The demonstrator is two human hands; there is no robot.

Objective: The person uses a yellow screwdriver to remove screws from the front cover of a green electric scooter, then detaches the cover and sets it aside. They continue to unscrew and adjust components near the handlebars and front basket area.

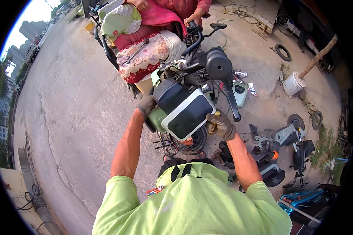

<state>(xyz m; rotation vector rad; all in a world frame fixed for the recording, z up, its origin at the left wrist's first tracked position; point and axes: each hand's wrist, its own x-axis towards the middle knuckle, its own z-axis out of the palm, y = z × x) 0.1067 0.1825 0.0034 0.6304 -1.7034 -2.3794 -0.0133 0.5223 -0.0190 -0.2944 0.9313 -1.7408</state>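
A scooter's front end stands before me, with a dark panel in a white frame [189,115] tilted toward me. Above it sits a dark rounded cover [171,95], and light green bodywork [157,118] shows below. My left hand [147,105], in a dark work glove, is closed on the left edge of this front part; its fingertips are hidden behind it. At the panel's right edge, my gloved right hand [221,125] is closed with a small yellow thing [217,113] at its fingers, its kind unclear. A wire basket [166,143] hangs near the front wheel [198,141].
Another person's hand [193,19] grips the handlebar beyond the seat [143,55], where a long-handled tool [137,51] lies. A black lever-like part [231,100] juts out at right. Loose green bodywork [239,94], a partly dismantled scooter [286,135] and a white bucket [293,84] stand farther right.
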